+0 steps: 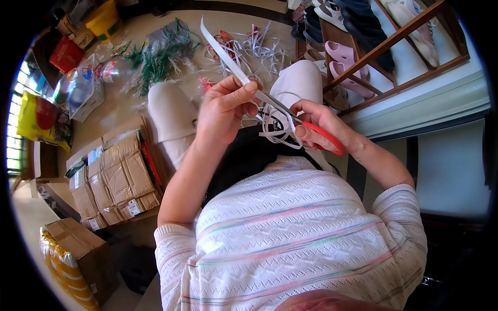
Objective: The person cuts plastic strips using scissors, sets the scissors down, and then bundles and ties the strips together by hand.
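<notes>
Between the thumb and fingers of my left hand point(228, 103) is a flat white strap point(223, 51), its free end curving up and away. My right hand point(321, 127) grips red-handled scissors point(336, 141), whose blades point up-left toward my left fingertips, along the strap. Loops of thin white strip point(276, 136) hang below the blades between both hands, over the black cloth point(233, 155) on my lap. Whether the blades are closed on the strap is too small to tell.
Green netting point(155, 57) and tangled white and red strips point(259, 45) lie on the floor ahead. Flattened cardboard point(111, 181), a clear bin point(85, 90) and a yellow bucket point(104, 22) are at left. A wooden shoe rack point(386, 44) stands close at right.
</notes>
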### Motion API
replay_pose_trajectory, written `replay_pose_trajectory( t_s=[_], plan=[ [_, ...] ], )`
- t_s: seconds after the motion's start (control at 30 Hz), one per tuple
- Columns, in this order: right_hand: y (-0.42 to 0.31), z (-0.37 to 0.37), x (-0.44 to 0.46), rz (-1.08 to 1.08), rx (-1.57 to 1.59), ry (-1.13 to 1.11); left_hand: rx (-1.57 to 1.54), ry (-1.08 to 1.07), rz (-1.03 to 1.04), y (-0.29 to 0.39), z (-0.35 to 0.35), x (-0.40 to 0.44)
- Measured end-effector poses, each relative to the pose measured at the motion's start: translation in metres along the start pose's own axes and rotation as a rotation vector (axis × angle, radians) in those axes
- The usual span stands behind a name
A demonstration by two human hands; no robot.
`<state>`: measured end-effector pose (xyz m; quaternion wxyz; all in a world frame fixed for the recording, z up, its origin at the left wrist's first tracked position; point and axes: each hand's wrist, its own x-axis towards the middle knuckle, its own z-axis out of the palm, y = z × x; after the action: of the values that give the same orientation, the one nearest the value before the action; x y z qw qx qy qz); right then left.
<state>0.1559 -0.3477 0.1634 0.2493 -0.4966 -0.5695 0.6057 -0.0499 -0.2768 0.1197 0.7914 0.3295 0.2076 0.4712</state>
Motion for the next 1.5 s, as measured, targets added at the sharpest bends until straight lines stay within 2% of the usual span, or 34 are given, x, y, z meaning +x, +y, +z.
replay_pose_trajectory(
  t_s=[0.2, 0.5, 0.67, 0.77, 0.97, 1.1, 1.5],
  plan=[
    [0.003, 0.0, 0.0, -0.04, -0.009, -0.008, -0.034, -0.037, -0.046, 0.0, -0.003, 0.002],
    [-0.001, 0.001, -0.002, 0.028, 0.057, -0.065, -0.093, -0.019, -0.086, 0.003, 0.005, -0.001],
    [-0.006, 0.004, 0.0, -0.034, -0.034, -0.043, -0.104, 0.0, -0.11, 0.002, 0.005, 0.0],
    [0.003, 0.003, 0.002, -0.1, -0.084, -0.017, -0.039, 0.072, -0.072, 0.002, 0.005, -0.001],
    [0.01, 0.004, 0.001, -0.137, -0.064, -0.004, 0.061, 0.051, 0.066, 0.005, -0.001, 0.0],
    [-0.006, 0.007, -0.002, -0.027, 0.023, -0.012, 0.089, 0.012, 0.076, 0.009, 0.002, -0.003],
    [0.01, 0.002, 0.0, -0.19, -0.196, 0.001, 0.058, 0.014, 0.055, 0.007, 0.004, -0.004]
  ],
)
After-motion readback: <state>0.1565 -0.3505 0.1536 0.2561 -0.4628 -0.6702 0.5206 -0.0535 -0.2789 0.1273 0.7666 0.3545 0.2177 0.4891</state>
